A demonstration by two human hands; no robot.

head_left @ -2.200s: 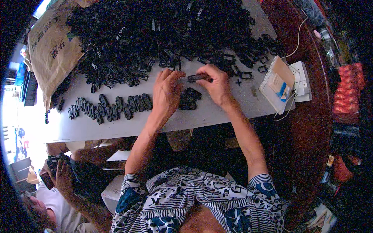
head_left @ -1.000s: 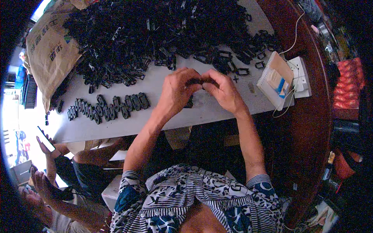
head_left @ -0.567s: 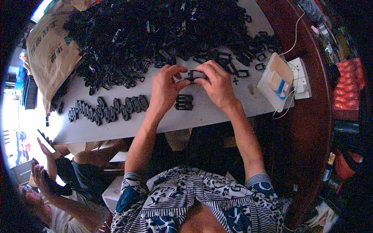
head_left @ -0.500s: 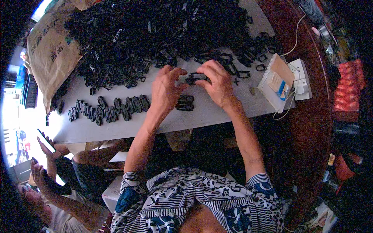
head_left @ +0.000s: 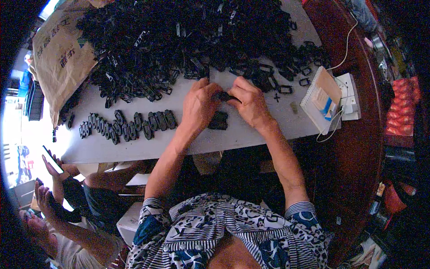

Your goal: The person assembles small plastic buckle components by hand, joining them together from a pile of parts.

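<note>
Between my two hands is a small black plastic part (head_left: 226, 96), held above the table by the fingertips. My left hand (head_left: 202, 101) is closed on its left end, and my right hand (head_left: 249, 98) pinches the right end. Fingers cover much of the part, so its exact shape is hidden. Just below, a few black plastic pieces (head_left: 218, 120) lie side by side on the table. Off to the left runs an uneven row of similar dark oblong pieces (head_left: 148, 125). Beyond my hands a large heap of black plastic frames and clips (head_left: 179, 40) covers the far table.
A brown sack (head_left: 62, 67) leans at the heap's left. Right of my hands lie a spiral notebook (head_left: 313, 101) and a white power strip (head_left: 351, 98) with cables. At lower left a seated person holds a phone (head_left: 53, 160). The pale tabletop (head_left: 179, 150) ends before my body.
My hands have drawn closer together around the black part, and the left fingers have closed in on it. The view has shifted slightly.
</note>
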